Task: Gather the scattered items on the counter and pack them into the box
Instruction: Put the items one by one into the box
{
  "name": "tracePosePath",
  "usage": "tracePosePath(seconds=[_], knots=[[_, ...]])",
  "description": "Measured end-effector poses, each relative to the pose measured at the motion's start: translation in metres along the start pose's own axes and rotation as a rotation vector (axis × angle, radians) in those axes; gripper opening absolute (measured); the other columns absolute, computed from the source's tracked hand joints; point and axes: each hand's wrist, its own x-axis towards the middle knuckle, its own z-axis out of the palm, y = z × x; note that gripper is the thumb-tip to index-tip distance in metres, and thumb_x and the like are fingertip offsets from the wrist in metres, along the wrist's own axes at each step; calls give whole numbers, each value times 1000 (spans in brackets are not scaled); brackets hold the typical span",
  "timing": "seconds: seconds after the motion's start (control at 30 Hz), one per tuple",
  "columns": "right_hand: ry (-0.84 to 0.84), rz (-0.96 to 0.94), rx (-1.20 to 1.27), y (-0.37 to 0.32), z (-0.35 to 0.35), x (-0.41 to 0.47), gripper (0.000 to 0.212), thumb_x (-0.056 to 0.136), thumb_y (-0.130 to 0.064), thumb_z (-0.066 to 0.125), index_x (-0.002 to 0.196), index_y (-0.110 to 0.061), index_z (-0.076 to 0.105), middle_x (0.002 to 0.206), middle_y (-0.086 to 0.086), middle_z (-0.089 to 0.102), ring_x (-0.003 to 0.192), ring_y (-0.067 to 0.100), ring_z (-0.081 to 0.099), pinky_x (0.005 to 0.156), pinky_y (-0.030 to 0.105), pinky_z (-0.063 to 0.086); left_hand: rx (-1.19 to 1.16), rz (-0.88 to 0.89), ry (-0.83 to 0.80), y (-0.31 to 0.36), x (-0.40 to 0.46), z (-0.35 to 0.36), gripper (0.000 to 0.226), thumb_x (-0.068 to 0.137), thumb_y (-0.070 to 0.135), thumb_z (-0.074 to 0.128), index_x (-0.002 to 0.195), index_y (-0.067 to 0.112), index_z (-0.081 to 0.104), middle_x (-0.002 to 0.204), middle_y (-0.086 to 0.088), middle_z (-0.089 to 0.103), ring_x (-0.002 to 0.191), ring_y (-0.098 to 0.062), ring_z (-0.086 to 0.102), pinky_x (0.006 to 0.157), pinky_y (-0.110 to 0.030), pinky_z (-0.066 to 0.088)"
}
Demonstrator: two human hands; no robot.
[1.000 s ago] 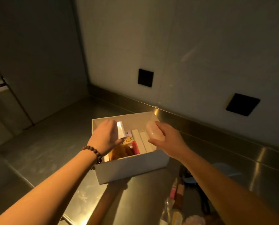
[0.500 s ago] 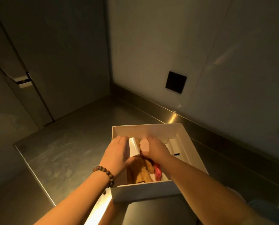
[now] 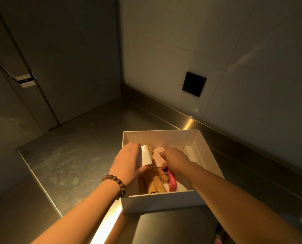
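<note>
Both hands inside white cardboard box [image 3: 164, 203] on steel counter [image 3: 79, 152].

Left hand [image 3: 127, 162] gripping small white carton [image 3: 146, 155]; right hand [image 3: 174, 158] clasping pale pink oval case [image 3: 158, 154] above furry orange toy [image 3: 155, 182]. Risk: crowding, items wedging crooked.

Likely a kitchen — steel counter [image 3: 86, 141]; tiled wall [image 3: 234, 50].

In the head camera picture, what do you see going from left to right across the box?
Bead bracelet → left hand → small white box → pink oval thing → right hand → white inner compartment → the box's right wall.
</note>
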Motion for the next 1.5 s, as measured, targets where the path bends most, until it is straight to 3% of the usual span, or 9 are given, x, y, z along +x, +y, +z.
tracePosePath(seconds=[0.17, 0.3, 0.37, 0.43, 0.57, 0.9, 1.1, 1.27, 1.5], knots=[[144, -143, 558, -22, -13, -10, 29, 95, -35, 53, 117, -21, 65, 105, -4, 66, 92, 13, 61, 78, 24, 52, -13, 14, -4, 0, 0, -2, 64, 75, 48, 70, 127, 24, 41, 128, 3, 48, 114, -13, 46, 96, -23, 39], [49, -218, 622, -36, -11, -21, 37, 85, -39, 65, 119, -26, 60, 97, -13, 59, 86, 8, 57, 63, 13, 44, -25, 52, 29, -3, 1, -1, 57, 74, 45, 71, 121, 23, 45, 122, 1, 52, 107, -11, 48, 90, -17, 35], [50, -174, 686, -35, -11, -23, 44, 83, -34, 70, 123, -25, 57, 106, -10, 58, 95, 10, 57, 69, 18, 51, -46, 60, 13, -3, 0, -1, 65, 73, 52, 68, 126, 23, 43, 127, 1, 51, 113, -13, 47, 94, -21, 35], [52, -140, 745, -29, -17, -26, 45, 82, -26, 72, 124, -23, 56, 114, -3, 60, 104, 16, 59, 79, 28, 57, -87, 62, 6, -3, -1, -2, 81, 71, 66, 58, 136, 23, 36, 141, 1, 42, 128, -17, 38, 104, -29, 30], [-7, -120, 855, -6, -31, -37, 49, 82, -12, 71, 126, -24, 53, 118, -1, 55, 112, 19, 56, 75, 24, 57, -243, -89, 76, -5, -1, -2, 92, 75, 72, 33, 148, 21, 10, 157, 0, 6, 143, -14, 1, 110, -31, 9], [-157, -21, 814, 42, -28, -55, 36, 83, -13, 71, 112, -28, 56, 119, 0, 53, 107, 20, 59, 71, 26, 59, -265, -159, 71, -10, 2, 4, 82, 89, 35, 55, 148, 24, -2, 157, 3, -2, 141, -18, 21, 110, -34, 27], [-214, -24, 677, 45, -25, -49, 40, 85, -16, 64, 121, -31, 52, 123, -1, 53, 102, 19, 59, 66, 23, 57, -263, -168, 74, -9, 3, 5, 85, 88, 29, 57, 147, 24, -3, 157, 4, -5, 139, -20, 26, 106, -32, 32], [-184, -37, 419, 44, -21, -42, 28, 83, -21, 67, 110, -22, 60, 113, -1, 59, 101, 18, 61, 77, 27, 58, -277, -173, 67, -6, 1, 4, 87, 87, 25, 58, 147, 23, -5, 157, 4, -6, 138, -19, 27, 103, -28, 32], [-235, -112, 248, 25, -16, -35, 25, 81, -22, 71, 100, -26, 57, 114, -1, 55, 100, 20, 59, 65, 22, 56, -276, -189, 53, -5, 0, 3, 88, 88, 24, 58, 148, 23, -6, 157, 4, -9, 139, -19, 26, 100, -25, 35]])
